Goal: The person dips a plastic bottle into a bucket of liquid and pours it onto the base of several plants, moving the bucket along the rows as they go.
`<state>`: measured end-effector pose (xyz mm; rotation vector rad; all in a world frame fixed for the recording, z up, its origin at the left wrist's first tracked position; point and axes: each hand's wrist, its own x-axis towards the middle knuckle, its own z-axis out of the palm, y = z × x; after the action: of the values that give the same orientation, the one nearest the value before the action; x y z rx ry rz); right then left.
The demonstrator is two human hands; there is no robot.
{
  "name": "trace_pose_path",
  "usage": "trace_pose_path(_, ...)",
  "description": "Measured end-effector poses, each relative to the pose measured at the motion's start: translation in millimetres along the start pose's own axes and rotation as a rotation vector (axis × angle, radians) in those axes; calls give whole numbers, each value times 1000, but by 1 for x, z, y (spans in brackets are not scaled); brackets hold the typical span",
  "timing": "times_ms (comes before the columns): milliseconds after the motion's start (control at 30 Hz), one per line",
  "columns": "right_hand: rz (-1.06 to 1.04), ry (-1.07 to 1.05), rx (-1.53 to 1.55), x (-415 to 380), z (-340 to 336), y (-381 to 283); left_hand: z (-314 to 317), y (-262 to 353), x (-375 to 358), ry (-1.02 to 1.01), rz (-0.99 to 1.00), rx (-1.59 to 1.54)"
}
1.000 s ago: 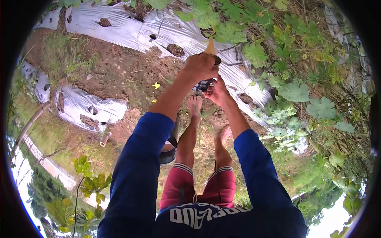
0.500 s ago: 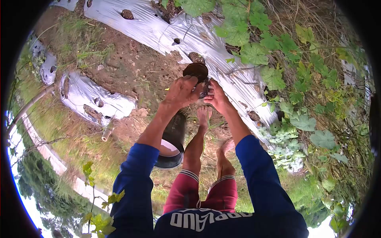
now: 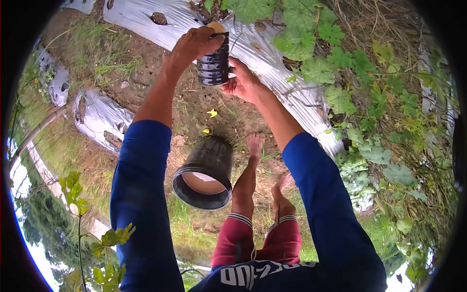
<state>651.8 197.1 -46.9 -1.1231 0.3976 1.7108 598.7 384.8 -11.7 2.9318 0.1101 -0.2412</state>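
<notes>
A black ribbed plastic container (image 3: 213, 68) is lifted over the silver plastic sheeting, its mouth towards the far side and its base towards me. My left hand (image 3: 197, 46) grips it near the rim, thumb across the near side. Tan liquid (image 3: 217, 27) shows at the mouth, beyond the left thumb. My right hand (image 3: 243, 83) is at the lower right side, thumb and bent fingers against the container near its base. Below them a black bucket (image 3: 206, 155) stands on the soil, with pale tan liquid inside.
Silver plastic sheeting (image 3: 277, 73) with holes runs diagonally across the ground, and another piece (image 3: 99, 114) lies left. Leafy vines (image 3: 316, 68) grow along the right. Yellow petals (image 3: 212, 113) lie on the soil near the bucket. My bare feet (image 3: 255, 145) stand right of it.
Both hands have moved up and left, away from my body, with the black container. Its ribbed side now shows instead of its round end. The bucket is in fuller view.
</notes>
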Motion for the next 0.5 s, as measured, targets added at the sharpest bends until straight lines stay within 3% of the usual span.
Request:
trace_pose_path(67, -20, 30, -6, -2, 8, -6, -35, 9, 12, -108, -520, -379)
trace_pose_path(100, -10, 2, -12, 0, 9, -10, -41, 9, 12, -88, -574, -416)
trace_pose_path(200, 17, -23, -16, 3, 14, -14, -60, 2, 14, -172, -561, -505)
trace_pose_path(300, -3, -8, -10, -2, 17, -15, -67, 4, 5, -126, -566, -496)
trace_pose_path(367, -40, -135, -14, -8, 12, -16, -73, 16, -8, -114, -598, -472)
trace_pose_path(433, -88, -86, -8, -18, 12, -14, -76, 33, -34, 121, -484, -645)
trace_pose_path(500, -149, -88, -4, -29, 8, -11, -75, 57, -60, 141, -499, -640)
